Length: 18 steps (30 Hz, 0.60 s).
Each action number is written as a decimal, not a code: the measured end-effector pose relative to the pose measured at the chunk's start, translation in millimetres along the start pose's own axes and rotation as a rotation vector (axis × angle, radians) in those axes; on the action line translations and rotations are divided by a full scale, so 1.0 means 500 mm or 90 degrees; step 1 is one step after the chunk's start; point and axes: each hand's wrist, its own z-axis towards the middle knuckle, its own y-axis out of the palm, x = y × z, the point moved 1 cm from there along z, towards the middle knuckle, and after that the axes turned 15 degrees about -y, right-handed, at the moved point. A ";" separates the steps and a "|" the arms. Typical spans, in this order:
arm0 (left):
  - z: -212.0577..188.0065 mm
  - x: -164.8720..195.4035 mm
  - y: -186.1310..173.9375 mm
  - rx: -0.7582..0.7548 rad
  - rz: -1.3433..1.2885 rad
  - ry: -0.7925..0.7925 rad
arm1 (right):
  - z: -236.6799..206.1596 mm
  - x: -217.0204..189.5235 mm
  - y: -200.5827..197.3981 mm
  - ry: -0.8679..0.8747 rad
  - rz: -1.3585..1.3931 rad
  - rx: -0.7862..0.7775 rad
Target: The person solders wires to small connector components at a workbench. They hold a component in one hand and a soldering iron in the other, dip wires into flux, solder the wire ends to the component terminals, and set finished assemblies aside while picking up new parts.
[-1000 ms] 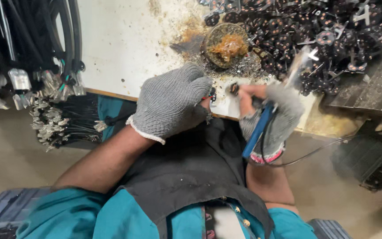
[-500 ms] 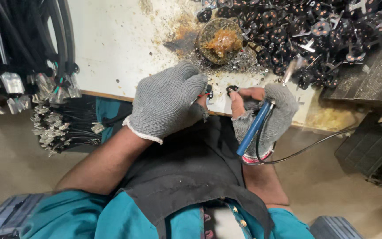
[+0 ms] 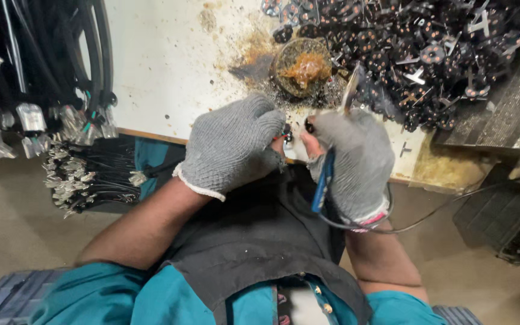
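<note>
Small electrical assembly workshop. A stained white worktable (image 3: 170, 66) carried a heap of black plug parts (image 3: 428, 54) and a tin of brown flux paste (image 3: 305, 66). Bundles of black cables with metal terminals (image 3: 61, 126) hung at its edge; both hands wore knit work gloves.

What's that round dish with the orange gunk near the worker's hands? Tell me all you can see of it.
The round dish is a small, shallow tin, dark and grimy, holding a lumpy orange-brown paste heaped in its middle. It sits flat on the white tabletop, ringed by brown stains and dark crumbs. A heap of small black parts lies against its right side. Neither gloved hand touches it; the right hand is just below it.
</note>
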 end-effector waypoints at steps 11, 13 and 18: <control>0.002 0.003 0.001 0.009 0.019 -0.006 | 0.009 -0.008 -0.030 -0.219 -0.006 -0.130; 0.005 0.005 -0.001 0.007 0.025 -0.004 | -0.006 0.003 -0.018 0.102 0.380 -0.075; 0.003 0.002 -0.001 -0.011 0.020 -0.011 | -0.028 0.001 0.044 0.057 0.200 0.009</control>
